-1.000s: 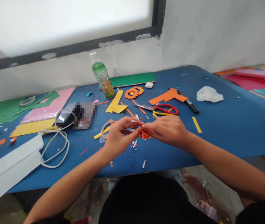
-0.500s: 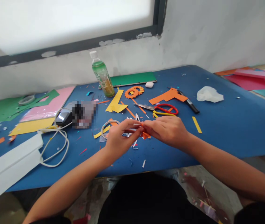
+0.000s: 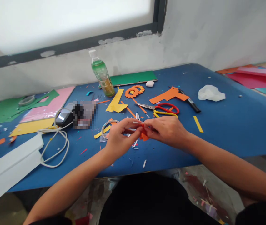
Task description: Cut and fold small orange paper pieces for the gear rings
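A small folded piece of orange paper (image 3: 144, 136) is pinched between my two hands. My left hand (image 3: 121, 136) closes thumb and forefinger on its left side. A thin white strip (image 3: 137, 122) pokes out by the left forefinger; what it is I cannot tell. My right hand (image 3: 168, 129) grips the orange paper from the right, fingertips close together. Just beyond the right hand lie scissors (image 3: 168, 108) with red and yellow handles, blades pointing left. Beneath the left hand are a roll of tape (image 3: 103, 126) and paper scraps, partly hidden.
A drink bottle (image 3: 102, 75) stands at the back. Orange paper rings (image 3: 135, 91), a yellow cutout (image 3: 117, 103), an orange cutout (image 3: 169, 95) and a black marker (image 3: 193, 105) lie ahead. Crumpled white tissue (image 3: 211, 93) is right; a looped white cable (image 3: 67, 145) and folded white paper (image 3: 15, 165) are left.
Both hands stay together with slight finger shifts. More of the orange paper shows below the fingertips, and the white strip is more visible.
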### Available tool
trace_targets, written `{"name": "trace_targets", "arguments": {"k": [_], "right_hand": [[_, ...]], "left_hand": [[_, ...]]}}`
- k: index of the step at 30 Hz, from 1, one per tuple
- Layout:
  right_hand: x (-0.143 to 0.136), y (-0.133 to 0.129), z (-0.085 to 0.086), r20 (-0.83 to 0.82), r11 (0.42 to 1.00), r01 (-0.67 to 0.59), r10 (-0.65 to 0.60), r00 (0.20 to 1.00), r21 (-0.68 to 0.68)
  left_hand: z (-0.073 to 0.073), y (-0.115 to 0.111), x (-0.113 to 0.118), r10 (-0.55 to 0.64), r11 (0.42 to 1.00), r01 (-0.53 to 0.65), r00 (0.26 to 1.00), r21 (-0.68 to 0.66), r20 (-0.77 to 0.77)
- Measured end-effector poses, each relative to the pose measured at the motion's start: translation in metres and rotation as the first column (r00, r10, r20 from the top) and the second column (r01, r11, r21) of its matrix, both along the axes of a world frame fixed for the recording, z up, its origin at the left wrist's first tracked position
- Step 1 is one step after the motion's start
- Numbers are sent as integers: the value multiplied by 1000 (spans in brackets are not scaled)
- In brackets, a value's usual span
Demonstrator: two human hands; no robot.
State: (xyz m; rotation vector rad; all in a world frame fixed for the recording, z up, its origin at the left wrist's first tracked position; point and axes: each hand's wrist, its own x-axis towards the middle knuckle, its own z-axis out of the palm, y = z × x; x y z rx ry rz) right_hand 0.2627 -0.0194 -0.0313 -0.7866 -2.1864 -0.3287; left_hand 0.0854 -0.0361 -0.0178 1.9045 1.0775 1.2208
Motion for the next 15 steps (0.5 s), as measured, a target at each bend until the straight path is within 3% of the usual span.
{"name": "trace_targets", "arguments": {"k": [8,15], "right_hand": [[2,-1,0,-72,999,-43,42,997,-19],[4,-3,6,-10,978,-63,66,998,201]], "left_hand": [[3,0,0,3,998,0,999,-62,48],[3,0,0,7,1000,-8,1000,9,19]]}}
